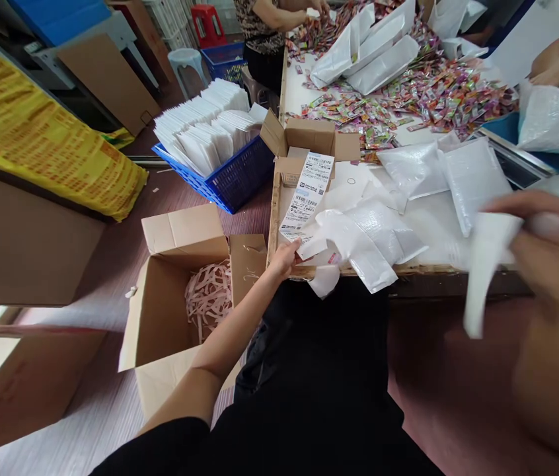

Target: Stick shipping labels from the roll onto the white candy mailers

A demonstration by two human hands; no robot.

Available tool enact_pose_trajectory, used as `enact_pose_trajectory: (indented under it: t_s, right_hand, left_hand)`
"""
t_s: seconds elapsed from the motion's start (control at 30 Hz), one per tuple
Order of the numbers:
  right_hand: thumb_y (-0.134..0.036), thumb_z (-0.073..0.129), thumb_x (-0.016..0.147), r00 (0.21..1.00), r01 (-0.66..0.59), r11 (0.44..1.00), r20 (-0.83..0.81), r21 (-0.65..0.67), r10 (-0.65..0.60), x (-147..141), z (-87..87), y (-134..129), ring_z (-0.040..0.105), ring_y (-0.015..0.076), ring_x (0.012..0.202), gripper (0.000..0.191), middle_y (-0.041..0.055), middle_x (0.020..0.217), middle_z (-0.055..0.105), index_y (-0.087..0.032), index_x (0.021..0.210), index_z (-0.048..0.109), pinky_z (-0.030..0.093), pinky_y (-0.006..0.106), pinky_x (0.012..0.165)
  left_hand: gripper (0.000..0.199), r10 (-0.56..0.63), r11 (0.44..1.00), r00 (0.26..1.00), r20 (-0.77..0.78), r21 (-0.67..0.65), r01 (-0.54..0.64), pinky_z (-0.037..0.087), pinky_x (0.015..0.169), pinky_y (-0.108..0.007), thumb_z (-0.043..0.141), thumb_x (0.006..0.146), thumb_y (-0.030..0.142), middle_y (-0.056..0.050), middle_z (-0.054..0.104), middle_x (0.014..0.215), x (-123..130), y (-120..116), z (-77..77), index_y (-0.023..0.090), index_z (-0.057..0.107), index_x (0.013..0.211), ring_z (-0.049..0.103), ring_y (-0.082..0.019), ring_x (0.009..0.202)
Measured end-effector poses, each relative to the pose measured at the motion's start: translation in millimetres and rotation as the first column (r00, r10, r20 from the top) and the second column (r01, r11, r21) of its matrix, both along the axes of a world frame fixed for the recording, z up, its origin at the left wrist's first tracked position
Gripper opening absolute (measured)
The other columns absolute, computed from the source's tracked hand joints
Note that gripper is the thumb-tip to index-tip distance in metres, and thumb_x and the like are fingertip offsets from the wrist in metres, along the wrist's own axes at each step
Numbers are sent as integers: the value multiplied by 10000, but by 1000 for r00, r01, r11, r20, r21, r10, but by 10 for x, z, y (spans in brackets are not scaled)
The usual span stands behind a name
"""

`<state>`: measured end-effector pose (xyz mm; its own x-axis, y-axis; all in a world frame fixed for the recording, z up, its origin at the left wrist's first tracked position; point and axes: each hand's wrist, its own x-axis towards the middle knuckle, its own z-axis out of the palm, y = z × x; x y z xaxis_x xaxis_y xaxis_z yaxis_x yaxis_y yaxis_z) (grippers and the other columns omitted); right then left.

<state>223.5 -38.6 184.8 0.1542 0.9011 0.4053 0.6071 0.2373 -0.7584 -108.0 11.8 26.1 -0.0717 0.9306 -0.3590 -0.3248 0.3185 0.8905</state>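
My left hand (285,258) is closed on the lower end of a strip of printed shipping labels (310,188) at the table's near edge. The strip runs up into a small open carton (309,125). Off to the right, my right hand (552,244) is blurred by motion, with a white paper strip (485,271) hanging from its fingers. Between the hands lies a filled white mailer bag (381,228), its end sticking out over the edge. More filled white mailers (415,165) rest behind it. A curled white paper (325,281) hangs below the left hand's side.
At the left, an open cardboard box (165,304) contains discarded pinkish strips (210,297). Behind it stands a blue basket (240,175) packed with white envelopes. Small colourful packets (438,99) cover the far table. A person (262,33) works beyond; another person's hand (552,63) is at the right.
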Motion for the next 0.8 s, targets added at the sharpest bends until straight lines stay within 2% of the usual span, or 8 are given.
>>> enact_pose_trajectory:
  t_s: [0.1, 0.2, 0.33, 0.43, 0.5, 0.6, 0.67, 0.8]
  right_hand:
    - [-467, 713, 785, 942, -294, 916, 81, -272, 327, -288, -460, 720, 649, 244, 850, 272, 80, 932, 687, -211, 874, 687, 536, 473, 847]
    - [-345, 735, 773, 877, -204, 910, 346, -361, 334, -495, -980, 1122, 585, 349, 1146, 508, 153, 1245, 632, -165, 1238, 636, 497, 513, 957]
    - [-476, 645, 852, 857, -96, 973, 480, -212, 189, -205, -1450, 1022, 452, 380, 1321, 712, 183, 1431, 489, -189, 1476, 458, 451, 513, 1024]
    - [-543, 554, 889, 866, 43, 971, 494, -234, 81, 147, -1722, 864, 502, 375, 1252, 619, 200, 1299, 577, -151, 1368, 578, 432, 515, 1025]
    - [-546, 549, 881, 868, 141, 941, 496, -308, 32, 271, -1887, 832, 544, 379, 1190, 635, 228, 1213, 619, -99, 1328, 604, 427, 518, 1015]
    - [-544, 517, 887, 882, 207, 919, 470, -336, -26, 303, -2063, 874, 562, 376, 1179, 671, 262, 1213, 626, -46, 1333, 580, 414, 501, 1027]
    - [-569, 501, 882, 897, 211, 920, 438, -331, -49, 308, -2113, 928, 553, 376, 1203, 692, 271, 1253, 613, -42, 1325, 570, 402, 494, 1039]
    - [-673, 581, 784, 949, 114, 879, 313, -464, 43, 401, -2100, 1069, 616, 357, 1079, 680, 215, 1153, 673, -120, 1175, 639, 464, 456, 936]
  left_hand:
    - [257, -98, 995, 986, -137, 12, 101, 594, 785, -439, 737, 804, 393, -90, 719, 808, -90, -16, -13, 147, 662, 828, 698, -244, 812]
    - [199, -106, 992, 947, -304, 40, 123, 568, 836, -489, 747, 792, 344, -87, 702, 782, -290, -48, 123, 162, 669, 774, 681, -259, 819]
    - [324, 215, 937, 732, -646, 348, 32, 375, 1110, -575, 733, 801, 266, -152, 681, 1197, -334, -122, 445, 167, 673, 1104, 577, -357, 1213]
    - [429, 283, 798, 590, -757, 526, 293, 305, 1182, -525, 572, 928, 313, -164, 566, 1419, 215, -26, 529, 149, 576, 1325, 486, -330, 1354]
    - [470, 107, 692, 544, -832, 455, 560, 283, 1206, -488, 503, 967, 401, -136, 535, 1469, 770, 131, 430, 174, 549, 1376, 453, -299, 1398]
    - [752, 7, 637, 252, -968, 198, 744, 111, 1267, -463, 473, 942, 554, -190, 345, 1597, 1439, 387, 146, 69, 381, 1509, 233, -301, 1524]
    - [915, 53, 649, 125, -991, 129, 750, 8, 1275, -429, 452, 914, 639, -186, 168, 1658, 1609, 494, -31, 39, 233, 1571, 69, -279, 1559]
    - [1040, 97, 625, 37, -995, 89, 775, -52, 1262, -465, 447, 846, 763, -144, 34, 1681, 1530, 469, -203, 113, 161, 1607, -66, -305, 1552]
